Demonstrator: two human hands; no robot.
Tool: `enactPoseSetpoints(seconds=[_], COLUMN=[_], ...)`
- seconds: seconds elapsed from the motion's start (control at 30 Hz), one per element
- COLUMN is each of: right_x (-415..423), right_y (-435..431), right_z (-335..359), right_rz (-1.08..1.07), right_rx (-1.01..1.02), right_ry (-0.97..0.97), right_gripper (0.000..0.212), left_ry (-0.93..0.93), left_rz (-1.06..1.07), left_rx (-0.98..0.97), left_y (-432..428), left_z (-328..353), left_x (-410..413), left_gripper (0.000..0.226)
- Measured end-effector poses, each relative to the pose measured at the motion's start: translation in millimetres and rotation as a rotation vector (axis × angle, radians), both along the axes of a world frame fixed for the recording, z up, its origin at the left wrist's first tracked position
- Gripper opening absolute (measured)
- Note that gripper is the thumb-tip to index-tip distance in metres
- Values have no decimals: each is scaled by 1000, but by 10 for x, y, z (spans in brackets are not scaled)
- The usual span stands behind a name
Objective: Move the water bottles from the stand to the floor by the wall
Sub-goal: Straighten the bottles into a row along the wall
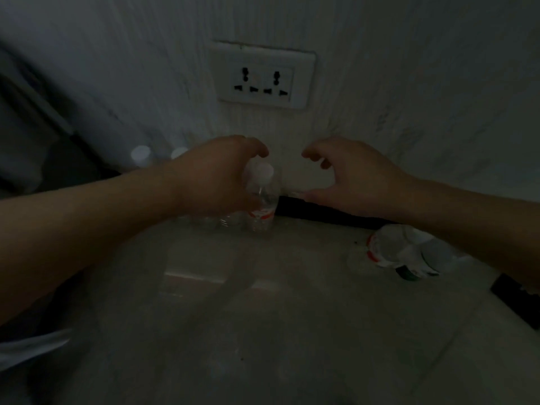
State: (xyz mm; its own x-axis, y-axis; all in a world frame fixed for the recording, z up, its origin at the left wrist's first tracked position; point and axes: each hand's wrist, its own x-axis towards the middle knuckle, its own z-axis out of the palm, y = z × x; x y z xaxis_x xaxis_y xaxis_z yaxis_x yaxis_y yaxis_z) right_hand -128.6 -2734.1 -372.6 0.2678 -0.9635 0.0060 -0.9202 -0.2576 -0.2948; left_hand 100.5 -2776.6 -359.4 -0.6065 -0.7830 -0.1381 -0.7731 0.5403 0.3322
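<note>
Dimly lit, blurred. Clear plastic water bottle with white cap and red label (262, 206) upright on pale tiled floor (263, 331), against white veined wall (409, 83), below white double socket (264, 75). Left hand (216, 178) arched round it, fingers curled above cap, thumb beside body; contact unclear. Right hand (352, 178) near, fingers loosely curled, thumb spread apart, holding nothing.

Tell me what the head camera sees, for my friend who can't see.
In dim light, the left hand curves around a clear water bottle standing on the floor by the wall, under a wall socket. The right hand hovers beside it, holding nothing.
</note>
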Motion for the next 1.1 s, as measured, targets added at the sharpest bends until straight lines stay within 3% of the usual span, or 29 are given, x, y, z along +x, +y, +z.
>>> enactPoseSetpoints(seconds=[0.6,0.83,1.1], right_x=[-1364,-1632,-1827], right_y=[896,1207,1314], right_z=[203,116,-43], right_rz=[-265,-351,-381], right_rx=[97,144,180], right_ry=[59,102,136], right_gripper=[57,50,48], left_ry=[126,156,3], left_rz=[-363,-481,-563], left_rx=[55,59,17], left_y=[342,545,550], left_z=[-126,-271,-407], left_x=[-1571,-2019,-2207], left_gripper=[82,65,50])
